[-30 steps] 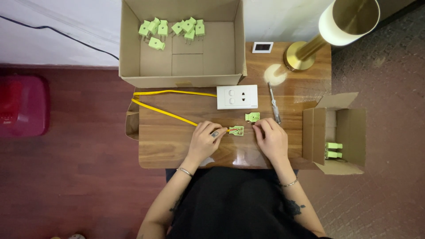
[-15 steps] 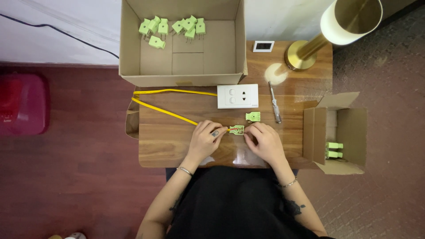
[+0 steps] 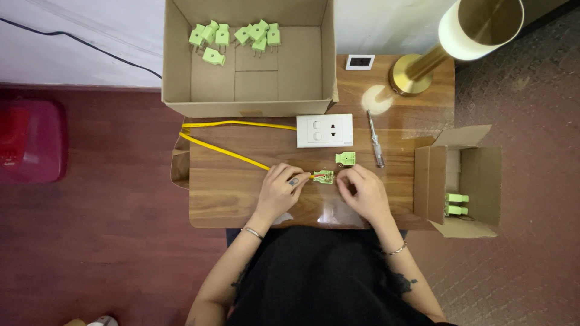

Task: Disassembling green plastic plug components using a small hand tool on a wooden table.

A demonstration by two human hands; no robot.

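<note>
My left hand (image 3: 281, 191) pinches the end of a yellow cable (image 3: 225, 151) whose red and bare wire ends lead into an opened green plug half (image 3: 324, 176) lying on the wooden table (image 3: 223, 193). Just right of that plug half, my right hand (image 3: 362, 192) rests with its fingertips touching it. A second green plug piece (image 3: 345, 158), the cover, lies a little above my right hand. A screwdriver (image 3: 375, 139) lies to the right of the cover.
A white wall socket plate (image 3: 324, 130) sits behind the work. A big cardboard box (image 3: 248, 90) at the back holds several green plugs (image 3: 235, 37). A small box (image 3: 462, 175) at the right holds two more. A brass lamp (image 3: 423, 66) stands back right.
My right hand has slid left from beside the plug half until its fingertips touch it. The left hand keeps its hold on the cable end.
</note>
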